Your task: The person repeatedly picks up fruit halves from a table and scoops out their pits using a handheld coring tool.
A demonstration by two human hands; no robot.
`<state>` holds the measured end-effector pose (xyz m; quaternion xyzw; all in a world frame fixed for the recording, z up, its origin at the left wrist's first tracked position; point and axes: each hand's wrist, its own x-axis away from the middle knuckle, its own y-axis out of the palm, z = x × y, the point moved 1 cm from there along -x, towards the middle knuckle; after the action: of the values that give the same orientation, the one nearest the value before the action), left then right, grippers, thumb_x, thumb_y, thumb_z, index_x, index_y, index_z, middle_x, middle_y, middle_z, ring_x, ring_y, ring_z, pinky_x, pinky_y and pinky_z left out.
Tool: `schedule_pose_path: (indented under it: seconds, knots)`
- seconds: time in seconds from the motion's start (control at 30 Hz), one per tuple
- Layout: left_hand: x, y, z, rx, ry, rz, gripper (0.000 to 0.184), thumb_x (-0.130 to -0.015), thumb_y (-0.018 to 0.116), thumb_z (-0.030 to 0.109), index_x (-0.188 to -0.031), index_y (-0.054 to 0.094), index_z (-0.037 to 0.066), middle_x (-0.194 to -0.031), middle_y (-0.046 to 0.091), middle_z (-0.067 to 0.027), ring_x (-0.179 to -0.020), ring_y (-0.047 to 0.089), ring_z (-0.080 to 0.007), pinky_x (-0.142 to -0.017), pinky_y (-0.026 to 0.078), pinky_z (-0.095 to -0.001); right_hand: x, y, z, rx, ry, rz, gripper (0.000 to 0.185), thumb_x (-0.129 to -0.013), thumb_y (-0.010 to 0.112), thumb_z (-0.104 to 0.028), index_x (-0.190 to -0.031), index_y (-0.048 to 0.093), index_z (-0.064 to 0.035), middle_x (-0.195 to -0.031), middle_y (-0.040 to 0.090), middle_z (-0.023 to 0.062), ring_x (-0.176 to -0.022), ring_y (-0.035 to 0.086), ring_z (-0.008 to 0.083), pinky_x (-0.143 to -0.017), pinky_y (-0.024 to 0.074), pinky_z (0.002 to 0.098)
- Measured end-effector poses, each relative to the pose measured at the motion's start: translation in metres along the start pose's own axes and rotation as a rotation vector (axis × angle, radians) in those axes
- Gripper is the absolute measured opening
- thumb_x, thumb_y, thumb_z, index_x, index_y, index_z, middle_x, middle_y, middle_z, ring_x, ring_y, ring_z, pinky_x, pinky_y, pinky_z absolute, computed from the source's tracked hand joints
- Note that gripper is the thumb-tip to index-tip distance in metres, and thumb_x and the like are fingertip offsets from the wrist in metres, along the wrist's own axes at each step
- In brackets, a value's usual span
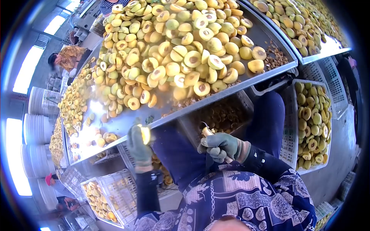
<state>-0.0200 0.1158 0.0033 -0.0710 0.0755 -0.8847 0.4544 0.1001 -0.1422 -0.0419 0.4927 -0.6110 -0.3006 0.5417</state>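
My left hand [139, 146], in a grey-green glove, is raised by the near edge of the metal table [185, 109]. It holds a piece of yellow peach [145, 135], its pale cut face turned to the right. My right hand [225, 148], gloved alike, is closed around the wooden handle of a pitting knife [207, 131]. The tool's small curved metal tip points up and away from me, apart from the peach piece. A large heap of halved peaches [165, 50], many with brown hollows or stones showing, covers the table beyond both hands.
Below the table edge, between my knees, a crate [221, 115] holds peach scraps. Crates of peach halves stand at right [313, 123] and lower left [102, 200]. Loose stones [275, 56] lie at the table's right corner. Another peach-laden table [304, 23] adjoins. A person [67, 57] works at far left.
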Motion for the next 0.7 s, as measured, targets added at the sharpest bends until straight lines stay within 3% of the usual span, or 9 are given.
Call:
schedule_pose_path:
  seconds: [0.07,0.1,0.2,0.27,0.3,0.4,0.5,0.6,0.7]
  knots:
    - [-0.031,-0.042,-0.002,-0.482,0.197,-0.047,0.041,-0.096,0.053,0.028,-0.114,0.061,-0.007,-0.112,0.065,-0.0207,-0.096,0.064,-0.0277,-0.086,0.049,-0.0358,-0.016,-0.019,0.007,-0.004,0.018,0.153,0.023,-0.095,0.054,-0.022,-0.092,0.058,0.0006,-0.056,0.051,-0.0017,-0.039,0.044,0.0054,-0.035,0.0367,0.0169]
    - [-0.039,-0.054,0.005,-0.852,0.099,-0.101,0.039,-0.092,0.056,0.033,-0.115,0.065,0.002,-0.110,0.067,-0.0186,-0.096,0.064,-0.0273,-0.086,0.049,-0.0353,-0.022,-0.025,0.007,0.006,0.028,0.216,0.020,-0.093,0.056,-0.022,-0.088,0.057,-0.0021,-0.057,0.051,-0.0019,-0.040,0.043,0.0044,-0.036,0.0367,0.0167]
    - [-0.067,-0.033,0.009,-1.089,-0.043,-0.107,0.038,-0.090,0.056,0.033,-0.119,0.064,0.010,-0.110,0.067,-0.0162,-0.097,0.064,-0.0293,-0.085,0.049,-0.0367,-0.033,-0.024,0.000,0.006,0.009,0.275,0.014,-0.091,0.058,-0.019,-0.085,0.056,-0.0064,-0.065,0.053,0.0004,-0.043,0.043,0.0039,-0.037,0.0383,0.0168]
    - [-0.098,-0.016,-0.016,-1.146,0.199,-0.289,0.046,-0.085,0.059,0.043,-0.121,0.061,0.014,-0.108,0.068,-0.0146,-0.102,0.063,-0.0324,-0.087,0.048,-0.0400,-0.045,-0.032,0.006,-0.004,-0.042,0.340,0.014,-0.092,0.056,-0.017,-0.095,0.058,-0.0032,-0.078,0.058,0.0041,-0.048,0.046,0.0028,-0.038,0.0417,0.0148]
    - [-0.107,0.009,-0.017,-1.201,0.224,-0.334,0.049,-0.083,0.060,0.045,-0.121,0.061,0.014,-0.108,0.068,-0.0155,-0.102,0.063,-0.0329,-0.087,0.048,-0.0411,-0.047,-0.026,0.002,0.007,-0.052,0.374,0.016,-0.090,0.061,-0.018,-0.080,0.055,-0.0074,-0.059,0.051,0.0001,-0.040,0.043,0.0079,-0.037,0.0376,0.0211]
    - [-0.130,0.051,-0.034,-1.180,0.127,-0.197,0.059,-0.082,0.064,0.047,-0.122,0.060,0.004,-0.105,0.069,-0.0192,-0.098,0.065,-0.0357,-0.088,0.050,-0.0393,-0.043,-0.021,-0.001,0.104,-0.111,0.419,0.015,-0.089,0.061,-0.019,-0.083,0.056,-0.0066,-0.060,0.052,0.0013,-0.041,0.044,0.0086,-0.038,0.0380,0.0215]
    - [-0.144,0.051,-0.044,-1.170,0.152,-0.219,0.049,-0.080,0.067,0.041,-0.118,0.062,0.011,-0.102,0.068,-0.0198,-0.095,0.065,-0.0356,-0.083,0.050,-0.0437,-0.044,-0.017,-0.004,0.184,-0.146,0.382,0.020,-0.090,0.060,-0.024,-0.083,0.056,-0.0059,-0.061,0.053,0.0030,-0.042,0.046,0.0096,-0.038,0.0382,0.0220]
    - [-0.129,0.039,-0.041,-1.003,0.353,-0.242,0.050,-0.079,0.069,0.037,-0.117,0.063,0.007,-0.099,0.069,-0.0206,-0.093,0.066,-0.0368,-0.082,0.051,-0.0436,-0.049,-0.002,-0.014,0.293,-0.159,0.405,0.024,-0.092,0.060,-0.028,-0.083,0.055,-0.0057,-0.061,0.053,0.0036,-0.043,0.047,0.0105,-0.038,0.0380,0.0224]
    - [-0.087,0.043,-0.027,-0.743,0.705,-0.337,0.039,-0.073,0.072,0.020,-0.109,0.064,0.005,-0.104,0.068,-0.0167,-0.097,0.064,-0.0352,-0.084,0.051,-0.0416,-0.052,0.025,-0.029,0.344,-0.237,0.449,0.027,-0.092,0.060,-0.030,-0.085,0.056,-0.0047,-0.061,0.053,0.0045,-0.043,0.048,0.0116,-0.037,0.0376,0.0228]
